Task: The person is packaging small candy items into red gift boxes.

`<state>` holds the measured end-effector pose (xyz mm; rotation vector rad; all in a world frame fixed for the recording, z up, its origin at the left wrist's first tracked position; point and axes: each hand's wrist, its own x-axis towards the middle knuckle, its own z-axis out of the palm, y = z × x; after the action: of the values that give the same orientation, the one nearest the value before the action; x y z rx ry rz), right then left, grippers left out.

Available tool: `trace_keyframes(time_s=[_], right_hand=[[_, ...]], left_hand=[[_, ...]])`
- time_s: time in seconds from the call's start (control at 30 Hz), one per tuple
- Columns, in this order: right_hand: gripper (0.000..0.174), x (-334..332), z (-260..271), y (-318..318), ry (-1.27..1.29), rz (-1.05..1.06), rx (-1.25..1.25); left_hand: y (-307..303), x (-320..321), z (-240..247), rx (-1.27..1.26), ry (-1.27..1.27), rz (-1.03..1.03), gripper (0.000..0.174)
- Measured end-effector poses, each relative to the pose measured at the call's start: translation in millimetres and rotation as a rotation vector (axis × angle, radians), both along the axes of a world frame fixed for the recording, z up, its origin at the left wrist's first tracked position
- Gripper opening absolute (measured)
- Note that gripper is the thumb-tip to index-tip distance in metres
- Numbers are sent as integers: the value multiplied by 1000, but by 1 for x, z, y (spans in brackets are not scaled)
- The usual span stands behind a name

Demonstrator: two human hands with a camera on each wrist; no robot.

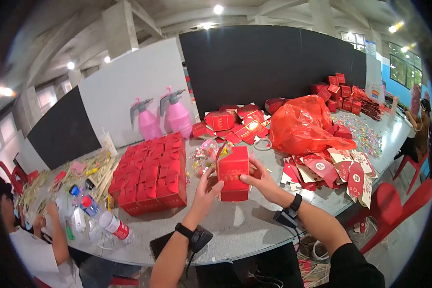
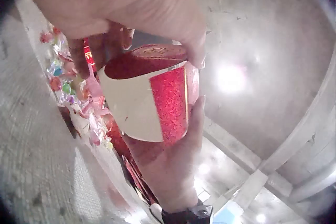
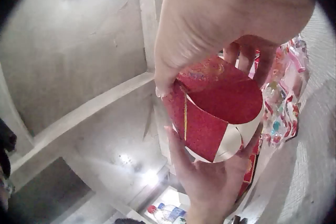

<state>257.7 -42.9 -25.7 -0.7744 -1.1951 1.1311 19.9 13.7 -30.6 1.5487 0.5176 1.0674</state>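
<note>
In the head view, a small red cardboard gift box (image 1: 234, 174) with gold print is held up over the table's front part. My left hand (image 1: 204, 196) grips its left side, thumb on the near face. From the right, my right hand (image 1: 269, 184) grips it too, its thumb pressed on the front. Rounded end flaps (image 2: 131, 106), partly white inside, show at the box's bottom end in the left wrist view. Behind the box lie wrapped candies (image 1: 207, 151), partly hidden by it. A block of finished red boxes (image 1: 151, 175) stands close to the left hand.
A red plastic bag (image 1: 300, 126) and flat card pieces (image 1: 321, 173) lie to the right. Folded red boxes (image 1: 245, 126) spread behind. Two pink spray bottles (image 1: 149, 120) stand at the back left, water bottles (image 1: 115, 226) at the front left. Another person (image 1: 43, 254) sits at the left.
</note>
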Motion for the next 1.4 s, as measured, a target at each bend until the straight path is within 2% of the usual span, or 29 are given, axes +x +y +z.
trace_keyframes(time_s=[0.03,0.17,0.27,0.33,0.37,0.4,0.43,0.47,0.53,0.57,0.6,0.67,0.7,0.77,0.8,0.87,0.9,0.97,1.0,1.07,1.17,1.3,1.4], right_hand=[[88,-2,1,-1,67,20,-32],[90,3,-1,2,75,34,-59],[97,0,-3,2,-26,20,66],[108,-1,-3,2,-202,-28,247],[116,-3,-2,0,-247,-47,256],[116,-4,0,-3,-253,-45,253],[118,-5,1,-6,-373,-79,321],[119,-5,1,-8,-494,-110,389],[122,-5,0,-9,-611,-113,445],[126,-5,0,-9,-720,-126,506],[126,-6,0,-9,-726,-116,504],[122,-8,1,-12,-827,-183,644],[122,-10,5,-15,-831,-176,638],[116,-14,15,-19,-844,-227,775],[116,-16,18,-20,-845,-225,769],[101,-17,20,-23,-809,-212,814],[101,-17,20,-24,-808,-214,806],[80,-13,20,-25,-825,-233,810],[80,-11,20,-24,-824,-238,806],[64,-8,19,-23,-831,-233,868],[57,-9,20,-25,-814,-222,826],[54,-12,24,-29,-764,-204,770],[56,-10,26,-28,-806,-238,791]], left_hand=[[0,0,0,11,5,-9,79],[-5,3,4,-8,4,-14,78],[-6,3,3,14,-23,-28,79],[-14,4,8,80,-26,7,74],[-11,4,4,79,-32,8,74],[-6,4,-1,-3,-175,-10,70],[-4,3,-5,-88,-320,-24,68],[-3,1,-10,-94,-329,-18,68],[0,-1,-7,-32,-165,48,63],[-9,-2,8,-140,-165,5,56],[-9,-1,10,-145,-173,11,56],[-10,2,10,-174,-137,-19,50],[-8,3,8,-182,-142,-17,50],[-4,8,1,-20,-111,1,49],[-5,9,2,-27,-112,1,49],[-10,9,3,-17,-88,-22,52],[-9,9,0,-24,-85,-26,52],[-2,10,-6,86,-33,-7,53],[-1,10,-6,85,-30,-11,53],[-1,9,-7,83,-9,-25,53],[-4,10,-3,107,23,-24,53],[-8,11,-4,121,11,-27,52],[-12,11,2,220,-48,-57,51]])
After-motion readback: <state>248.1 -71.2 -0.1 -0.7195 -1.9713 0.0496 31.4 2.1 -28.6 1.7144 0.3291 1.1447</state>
